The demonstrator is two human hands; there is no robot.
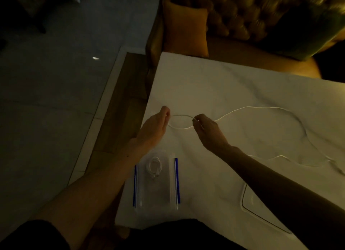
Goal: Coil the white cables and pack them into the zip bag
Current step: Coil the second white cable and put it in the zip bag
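white cable [261, 108], blue-striped clear zip bag [158, 193]

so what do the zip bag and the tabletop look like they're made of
Zip bag: thin clear plastic film; a coiled cable shows through it, with blue zip strips. Tabletop: likely polished marble or a marble-look surface, white with faint grey veins; dim light leaves it open.

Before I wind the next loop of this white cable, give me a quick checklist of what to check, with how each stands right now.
1. Left hand has a grip on the cable: ok, one end of a small loop sits at its fingers.
2. Right hand pinches the cable: ok.
3. Loose length lies free on the table: ok, it trails right with no visible knots.
4. Far end of the cable: cannot tell, it runs out of view at the right edge.
5. Zip bag within reach: ok, near the table edge, below the hands.
6. Coiled cable already inside the bag: cannot tell, in or on.
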